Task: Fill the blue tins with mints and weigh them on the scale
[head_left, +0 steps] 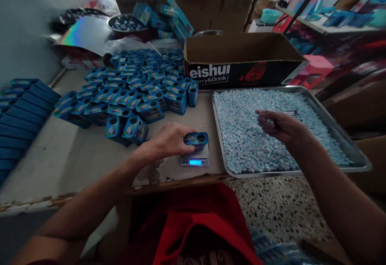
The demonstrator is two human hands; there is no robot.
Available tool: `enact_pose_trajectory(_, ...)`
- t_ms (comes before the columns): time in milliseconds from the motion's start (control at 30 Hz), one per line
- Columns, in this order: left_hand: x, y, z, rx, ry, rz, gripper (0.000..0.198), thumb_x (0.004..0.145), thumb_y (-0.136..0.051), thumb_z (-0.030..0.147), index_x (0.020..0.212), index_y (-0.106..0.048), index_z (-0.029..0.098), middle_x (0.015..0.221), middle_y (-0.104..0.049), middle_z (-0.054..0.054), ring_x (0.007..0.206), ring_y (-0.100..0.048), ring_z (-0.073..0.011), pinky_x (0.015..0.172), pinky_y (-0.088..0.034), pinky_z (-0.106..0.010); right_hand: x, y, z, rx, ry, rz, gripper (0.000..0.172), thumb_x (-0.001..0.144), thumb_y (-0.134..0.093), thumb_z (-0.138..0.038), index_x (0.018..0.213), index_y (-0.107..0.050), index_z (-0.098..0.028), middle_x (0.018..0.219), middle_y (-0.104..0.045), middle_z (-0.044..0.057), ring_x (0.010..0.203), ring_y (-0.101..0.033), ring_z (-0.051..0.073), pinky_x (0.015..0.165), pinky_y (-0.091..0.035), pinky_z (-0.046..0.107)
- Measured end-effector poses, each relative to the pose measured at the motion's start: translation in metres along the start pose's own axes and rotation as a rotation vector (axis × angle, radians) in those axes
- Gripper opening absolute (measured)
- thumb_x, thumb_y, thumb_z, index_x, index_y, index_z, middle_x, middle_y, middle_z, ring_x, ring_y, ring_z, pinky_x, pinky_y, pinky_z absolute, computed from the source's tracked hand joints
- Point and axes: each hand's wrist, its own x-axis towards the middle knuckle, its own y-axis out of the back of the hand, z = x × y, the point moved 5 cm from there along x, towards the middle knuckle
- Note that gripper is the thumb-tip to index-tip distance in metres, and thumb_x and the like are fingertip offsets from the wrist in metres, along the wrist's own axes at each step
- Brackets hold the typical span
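My left hand [177,139] grips a small blue candy box [196,139] between thumb and fingers. The box is at a small digital scale [196,158] with a lit blue display; whether its weight rests on the pan I cannot tell. Over a metal tray [224,152] of pale blue and white candies [250,136], my right hand [277,125] is closed. A few pale pieces show by its fingers, but the full contents are hidden. A shiny metal piece [290,113] shows just behind that hand; I cannot make out whether they touch.
Many blue boxes [150,110] stand in rows on the table's left, with more stacked at the far left [24,116]. Behind the tray is an open black-printed carton [241,72]. A metal bowl [126,23] with small wrapped pieces sits at the back.
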Motion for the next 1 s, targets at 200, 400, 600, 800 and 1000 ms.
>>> enact_pose_trajectory(200,-0.026,0.015,-0.019,-0.09,-0.003,0.061,0.069,0.082,-0.079,0.053,0.144,-0.063,0.025,0.133,-0.073,-0.008,0.115,-0.071,-0.0285,0.1,-0.056,-0.038,-0.013,-0.031,0.007,-0.113,-0.082,-0.056,0.03,0.08,-0.089,-0.034,0.082,-0.063,-0.018,0.073,-0.055,0.0,0.053,-0.038,0.007,0.04,-0.032,0.016)
enact_pose_trajectory(400,-0.075,0.029,-0.053,-0.027,0.164,0.278,0.052,0.087,-0.077,0.052,0.13,-0.072,0.024,0.127,-0.075,-0.007,0.106,-0.074,-0.0261,0.094,-0.06,-0.039,-0.024,-0.097,-0.004,-0.474,-0.032,-0.297,0.024,0.088,-0.083,-0.04,0.094,-0.073,-0.02,0.067,-0.053,0.0,0.054,-0.041,0.01,0.044,-0.031,0.02)
enact_pose_trajectory(600,-0.094,0.038,-0.052,-0.043,0.189,0.479,0.04,0.089,-0.078,0.039,0.125,-0.074,0.023,0.119,-0.077,-0.003,0.107,-0.074,-0.0206,0.098,-0.058,-0.032,-0.02,-0.15,-0.026,-0.447,-0.046,-0.402,0.02,0.088,-0.08,-0.027,0.103,-0.071,-0.018,0.072,-0.061,0.0,0.056,-0.048,0.01,0.046,-0.036,0.021)
enact_pose_trajectory(800,-0.107,0.037,-0.056,-0.121,0.235,0.488,0.038,0.091,-0.077,0.041,0.123,-0.074,0.022,0.119,-0.077,-0.002,0.105,-0.072,-0.0204,0.098,-0.058,-0.033,-0.008,-0.133,-0.02,-0.439,-0.152,-0.288,0.026,0.079,-0.088,-0.028,0.098,-0.075,-0.016,0.085,-0.071,0.005,0.066,-0.058,0.011,0.056,-0.049,0.023)
enact_pose_trajectory(1000,-0.099,0.024,-0.048,-0.261,0.171,0.409,0.038,0.092,-0.075,0.041,0.124,-0.073,0.021,0.119,-0.076,-0.003,0.109,-0.071,-0.0197,0.101,-0.057,-0.033,-0.021,-0.144,-0.028,-0.591,-0.099,-0.388,0.03,0.083,-0.085,-0.03,0.109,-0.075,-0.018,0.08,-0.068,0.003,0.066,-0.056,0.014,0.056,-0.047,0.026)
